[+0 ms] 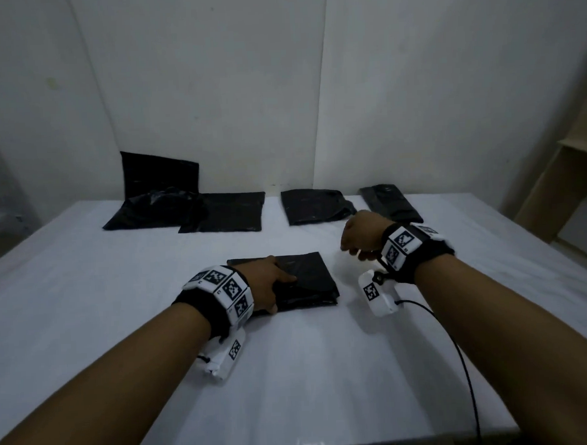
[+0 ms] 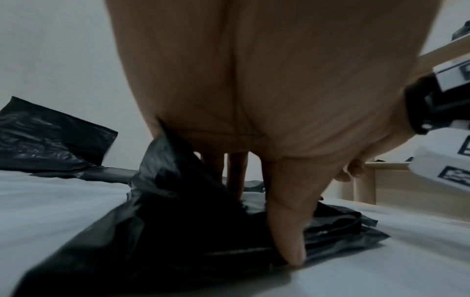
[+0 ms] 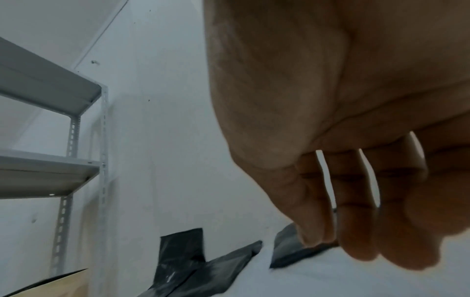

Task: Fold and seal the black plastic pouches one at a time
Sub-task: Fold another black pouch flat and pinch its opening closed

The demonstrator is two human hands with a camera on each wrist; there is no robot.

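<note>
1. Both hands are over the white table (image 1: 87,298). The left hand (image 1: 266,284) lies on the near pouch (image 1: 308,282), its fingers (image 2: 287,227) fairly straight and pressing the plastic flat; in the left wrist view the thumb tip reaches down at the pouch's near edge.
2. At about three o'clock from that pouch, the right hand (image 1: 360,234) hovers above the table, apart from the plastic. Its fingers (image 3: 356,221) hang loosely curled and hold nothing.
3. That pouch lies at the table's centre, already doubled over, with a loose flap rising beside the left palm in the wrist view. Whether it is sealed I cannot tell.
4. Four more black pouches wait along the far edge: two overlapping at eleven o'clock (image 1: 191,213), with another sheet leaning on the wall (image 1: 159,174) behind them, one at twelve (image 1: 315,206), and one at one o'clock (image 1: 390,203).
5. My reading of the step: the fold is being held down while the free hand comes in to finish it.
6. To do it well, keep the left palm flat and steady so the slippery film does not spring open.
7. Bring the right hand to the raised flap, lay it square with the edges, then run the fingers firmly along the crease from one end to the other to push out trapped air.
8. Lift the left hand only when the closure holds.
</note>
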